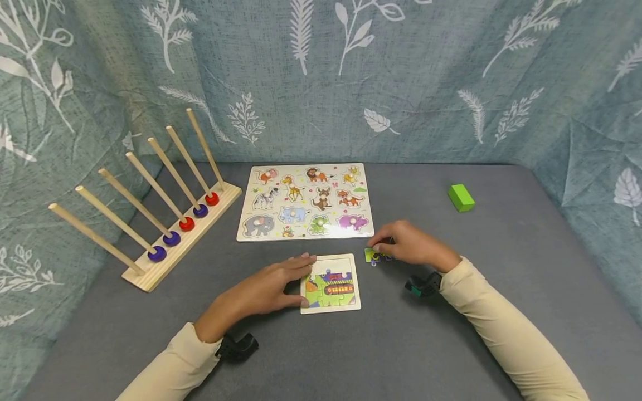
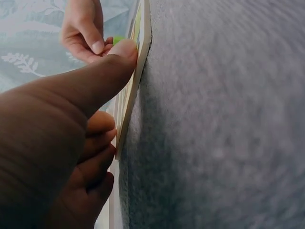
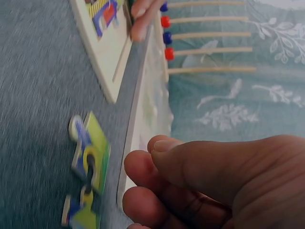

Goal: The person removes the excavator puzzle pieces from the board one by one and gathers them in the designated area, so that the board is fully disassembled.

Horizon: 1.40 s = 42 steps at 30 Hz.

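A small wooden jigsaw puzzle tray (image 1: 331, 311), partly filled with a digger-like picture, lies on the table. My left hand (image 1: 271, 284) holds it by the left side, thumb at the lower left and fingers at the upper left corner. In the left wrist view the thumb (image 2: 112, 62) lies along the tray's edge. To the right of the tray, loose jigsaw pieces (image 1: 372, 255) lie partly under my right hand (image 1: 408, 243). In the right wrist view, two pieces (image 3: 95, 148) rest just beyond the loosely curled fingers (image 3: 140, 167), and nothing shows between thumb and forefinger.
Behind the tray lies an animal peg puzzle board (image 1: 306, 234). At the left stands a wooden base (image 1: 183, 242) with several upright pegs and red and purple rings. A green block (image 1: 461, 198) sits at the back right. A patterned curtain (image 1: 426, 83) hangs behind the table.
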Available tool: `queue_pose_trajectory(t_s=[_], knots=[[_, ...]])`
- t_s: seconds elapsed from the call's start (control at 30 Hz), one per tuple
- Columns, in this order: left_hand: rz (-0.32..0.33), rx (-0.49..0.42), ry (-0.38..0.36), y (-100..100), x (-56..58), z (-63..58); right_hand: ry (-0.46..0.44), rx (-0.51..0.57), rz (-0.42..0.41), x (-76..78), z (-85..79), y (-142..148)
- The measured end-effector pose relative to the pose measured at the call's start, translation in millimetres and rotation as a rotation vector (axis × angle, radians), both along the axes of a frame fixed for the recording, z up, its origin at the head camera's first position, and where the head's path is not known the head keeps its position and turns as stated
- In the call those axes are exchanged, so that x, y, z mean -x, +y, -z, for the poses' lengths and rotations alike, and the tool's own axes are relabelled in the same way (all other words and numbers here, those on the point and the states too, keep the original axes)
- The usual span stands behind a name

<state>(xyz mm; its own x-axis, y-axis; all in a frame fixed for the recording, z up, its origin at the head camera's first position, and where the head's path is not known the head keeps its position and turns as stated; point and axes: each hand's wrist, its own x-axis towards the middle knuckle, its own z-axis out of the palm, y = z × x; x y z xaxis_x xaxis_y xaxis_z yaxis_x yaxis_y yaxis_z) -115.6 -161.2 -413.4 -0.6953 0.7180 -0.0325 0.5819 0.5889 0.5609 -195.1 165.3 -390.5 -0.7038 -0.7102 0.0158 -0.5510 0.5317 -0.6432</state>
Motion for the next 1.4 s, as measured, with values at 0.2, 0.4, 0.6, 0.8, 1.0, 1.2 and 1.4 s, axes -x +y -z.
queue_pose_trajectory(t_s=[0.2, 0.4, 0.6, 0.8, 1.0, 1.2, 1.4], knots=[[-0.025, 0.040, 0.028, 2, -1.4, -0.2, 0.020, 0.005, -0.067, -5.4, -2.4, -14], [-0.039, 0.059, 0.036, 3, -2.5, 0.8, 0.041, -0.002, -0.124, -8.8, 1.2, -29], [-0.051, 0.070, 0.032, 4, -4.4, 1.3, 0.017, 0.008, -0.159, -12.4, 3.0, -44], [-0.059, 0.069, 0.042, 4, -6.1, 1.3, -0.054, 0.003, -0.157, -17.2, 2.5, -55], [-0.054, 0.073, 0.050, 4, -6.3, 1.5, -0.029, -0.011, -0.198, -20.2, 6.5, -67], [-0.049, 0.065, 0.047, 4, -6.4, -0.1, -0.016, 0.010, -0.231, -21.9, 9.3, -77], [-0.043, 0.065, 0.049, 4, -6.1, 0.4, -0.044, 0.025, -0.250, -23.8, 10.6, -83]])
